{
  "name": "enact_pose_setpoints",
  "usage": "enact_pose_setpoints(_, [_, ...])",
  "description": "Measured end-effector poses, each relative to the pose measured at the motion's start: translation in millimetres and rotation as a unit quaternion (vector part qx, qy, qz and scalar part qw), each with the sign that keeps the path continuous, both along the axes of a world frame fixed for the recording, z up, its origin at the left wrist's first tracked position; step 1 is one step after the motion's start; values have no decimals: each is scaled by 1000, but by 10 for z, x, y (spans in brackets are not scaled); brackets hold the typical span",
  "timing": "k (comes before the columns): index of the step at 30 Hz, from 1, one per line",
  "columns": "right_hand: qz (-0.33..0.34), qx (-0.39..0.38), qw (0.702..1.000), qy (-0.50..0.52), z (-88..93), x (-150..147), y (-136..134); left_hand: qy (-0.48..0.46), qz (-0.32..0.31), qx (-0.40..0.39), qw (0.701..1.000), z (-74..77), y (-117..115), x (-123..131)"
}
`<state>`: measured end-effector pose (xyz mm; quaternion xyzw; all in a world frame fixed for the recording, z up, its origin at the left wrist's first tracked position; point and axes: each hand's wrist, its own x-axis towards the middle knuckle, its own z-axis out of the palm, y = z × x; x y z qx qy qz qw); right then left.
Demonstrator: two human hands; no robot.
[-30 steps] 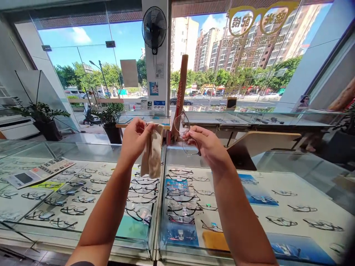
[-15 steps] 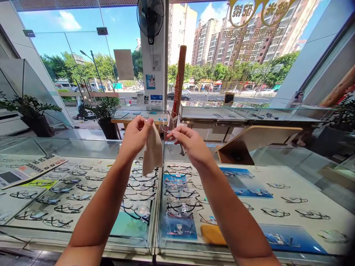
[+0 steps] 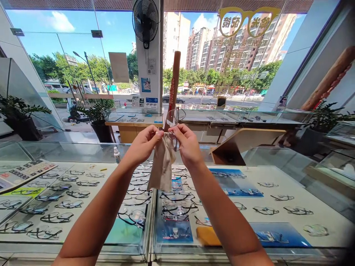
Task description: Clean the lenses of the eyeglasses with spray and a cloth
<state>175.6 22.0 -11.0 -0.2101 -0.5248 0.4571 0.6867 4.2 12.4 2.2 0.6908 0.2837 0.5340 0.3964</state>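
Note:
My left hand (image 3: 146, 142) pinches a pale beige cleaning cloth (image 3: 162, 166), which hangs down in front of the display case. Close beside it, my right hand (image 3: 187, 142) is closed on a pair of eyeglasses (image 3: 177, 113) with thin frames. One lens sticks up above my fingers, while the other part sits lower, partly behind the cloth and my hand. The cloth's upper edge meets the glasses between my two hands; whether it wraps a lens I cannot tell. Both hands are held up over the glass case.
Below, a glass display case (image 3: 154, 221) holds many rows of eyeglasses. On it stand a small white bottle (image 3: 117, 155), a printed card (image 3: 26, 174) and a tilted wooden-edged mirror or board (image 3: 244, 144). An orange cloth (image 3: 208, 235) lies near the front.
My left hand has brought the cloth right, against the glasses. The glasses have turned slightly in my right hand. The view has shifted, and the white bottle now shows.

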Motion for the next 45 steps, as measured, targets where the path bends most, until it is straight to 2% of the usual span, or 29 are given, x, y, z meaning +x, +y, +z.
enact_pose_setpoints(8, [-3,21,1000,3,-50,-62,5,-11,8,13,1000,-26,-24,70])
enact_pose_setpoints(14, [8,10,1000,15,-39,-58,10,-37,-52,-12,998,-32,-6,76])
enact_pose_setpoints(18, [38,13,998,39,-36,-71,1,-73,-16,7,997,-54,-5,123])
enact_pose_setpoints(21, [46,9,998,41,-24,-68,-16,-110,-28,-28,993,-79,5,149])
enact_pose_setpoints(25, [42,10,998,42,-1,-55,-41,-60,-37,-88,994,-107,19,159])
enact_pose_setpoints(29, [32,21,999,36,0,-57,-50,-4,-49,-60,997,-122,12,179])
enact_pose_setpoints(37, [60,13,995,75,2,-73,-80,-110,-181,-101,972,-141,-36,275])
enact_pose_setpoints(42, [51,12,996,79,31,-72,-106,-89,-154,-57,982,-160,-59,306])
enact_pose_setpoints(45, [71,14,993,96,28,-80,-116,-81,-123,-28,989,-166,-74,315])
